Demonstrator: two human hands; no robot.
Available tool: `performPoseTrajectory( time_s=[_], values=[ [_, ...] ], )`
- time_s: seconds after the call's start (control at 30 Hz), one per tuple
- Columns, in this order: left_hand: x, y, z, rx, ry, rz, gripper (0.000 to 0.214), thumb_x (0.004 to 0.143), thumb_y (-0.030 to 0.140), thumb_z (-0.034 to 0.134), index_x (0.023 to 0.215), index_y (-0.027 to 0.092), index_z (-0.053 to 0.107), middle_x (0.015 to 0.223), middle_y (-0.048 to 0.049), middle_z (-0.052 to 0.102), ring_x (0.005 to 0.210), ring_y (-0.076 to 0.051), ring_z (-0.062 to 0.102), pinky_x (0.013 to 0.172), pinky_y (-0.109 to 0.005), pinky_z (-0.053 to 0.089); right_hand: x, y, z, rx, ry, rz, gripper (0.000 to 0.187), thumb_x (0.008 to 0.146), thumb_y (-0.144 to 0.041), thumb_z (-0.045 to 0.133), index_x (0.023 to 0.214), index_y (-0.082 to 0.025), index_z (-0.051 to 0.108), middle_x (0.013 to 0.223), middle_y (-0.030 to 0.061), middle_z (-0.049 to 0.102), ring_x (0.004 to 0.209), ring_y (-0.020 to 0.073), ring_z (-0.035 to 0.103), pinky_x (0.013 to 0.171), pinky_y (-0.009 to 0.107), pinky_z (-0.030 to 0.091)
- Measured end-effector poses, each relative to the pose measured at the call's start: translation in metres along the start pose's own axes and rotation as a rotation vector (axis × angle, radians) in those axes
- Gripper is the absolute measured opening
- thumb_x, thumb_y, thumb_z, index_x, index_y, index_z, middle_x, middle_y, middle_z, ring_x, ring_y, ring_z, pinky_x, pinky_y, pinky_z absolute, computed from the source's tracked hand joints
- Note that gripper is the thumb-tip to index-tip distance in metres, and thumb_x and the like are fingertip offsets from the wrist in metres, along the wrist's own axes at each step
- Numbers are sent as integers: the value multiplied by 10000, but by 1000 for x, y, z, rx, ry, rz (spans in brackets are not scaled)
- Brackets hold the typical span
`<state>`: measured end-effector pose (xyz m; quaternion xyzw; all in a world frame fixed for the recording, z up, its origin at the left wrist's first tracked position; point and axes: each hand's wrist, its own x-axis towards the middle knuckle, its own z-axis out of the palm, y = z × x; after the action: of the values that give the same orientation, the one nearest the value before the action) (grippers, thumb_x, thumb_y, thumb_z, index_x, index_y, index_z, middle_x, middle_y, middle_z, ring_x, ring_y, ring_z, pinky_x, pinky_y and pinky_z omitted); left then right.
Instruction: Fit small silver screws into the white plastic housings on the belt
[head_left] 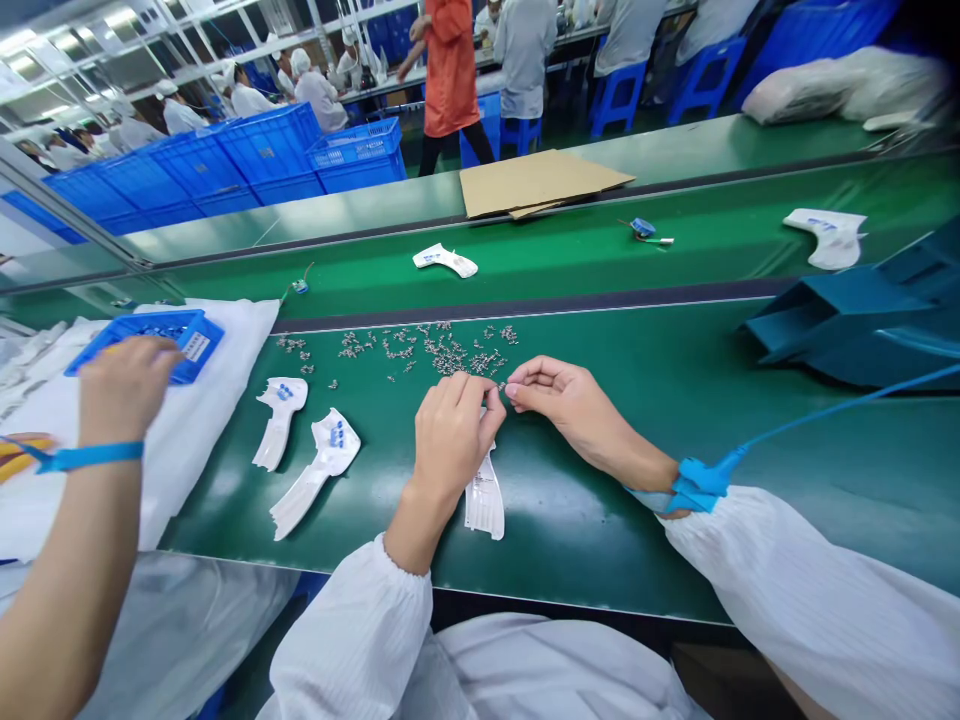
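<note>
My left hand (451,430) is closed, thumb against the curled fingers, above a white plastic handle-shaped shell (486,505) that it partly covers. Whatever lies in its fingertips is hidden. Close by on the right, my right hand (559,398) pinches a tiny dark metal piece, too small to name, between thumb and index finger. Just beyond both hands a scatter of small metal pieces (448,355) is spread over the green worktop (615,540). Two more white shells with blue parts in them, one smaller (279,420) and one larger (322,465), lie to the left.
A co-worker's hand (124,385) reaches over a blue bin (195,345) at left. On the green conveyor (540,255) lie white shells (445,260) and a small wired blue part (643,229). Cardboard sheets (544,182) rest behind; dark teal bins (862,320) stand at right.
</note>
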<state>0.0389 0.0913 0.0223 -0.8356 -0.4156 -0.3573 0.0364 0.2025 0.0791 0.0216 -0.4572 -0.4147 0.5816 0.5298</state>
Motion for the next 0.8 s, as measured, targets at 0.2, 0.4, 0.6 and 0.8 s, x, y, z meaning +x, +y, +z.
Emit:
performPoseTrajectory(
  time_s=[0.2, 0.4, 0.6, 0.8],
  values=[
    [0, 0, -1, -47, -3, -22, 109, 966, 194, 525, 883, 183, 595, 811, -17, 641, 740, -145, 584, 702, -266, 443, 0, -5, -6, 136, -132, 194, 239, 741, -394, 789, 840, -190, 711, 773, 0, 683, 705, 115, 602, 693, 262, 502],
    [-1, 0, -1, -6, -8, 12, 152, 973, 214, 510, 864, 190, 614, 781, -21, 628, 731, -160, 564, 687, -287, 411, -3, -8, -3, 89, -140, 205, 277, 780, -461, 754, 817, -195, 683, 783, -2, 668, 691, 121, 599, 688, 269, 510],
    [1, 3, -3, -3, -15, 17, 189, 969, 215, 517, 805, 197, 610, 734, -17, 608, 695, -166, 534, 651, -297, 371, -3, -7, -2, 49, -164, 227, 298, 745, -468, 788, 743, -187, 687, 720, -17, 631, 680, 115, 581, 697, 266, 509],
    [1, 1, -2, -136, -33, -99, 87, 954, 180, 531, 886, 196, 584, 829, -11, 638, 752, -143, 584, 703, -260, 440, 0, -2, -6, -238, -122, -82, 296, 793, -485, 746, 898, -208, 732, 872, 29, 724, 764, 173, 632, 773, 347, 532]
  ],
)
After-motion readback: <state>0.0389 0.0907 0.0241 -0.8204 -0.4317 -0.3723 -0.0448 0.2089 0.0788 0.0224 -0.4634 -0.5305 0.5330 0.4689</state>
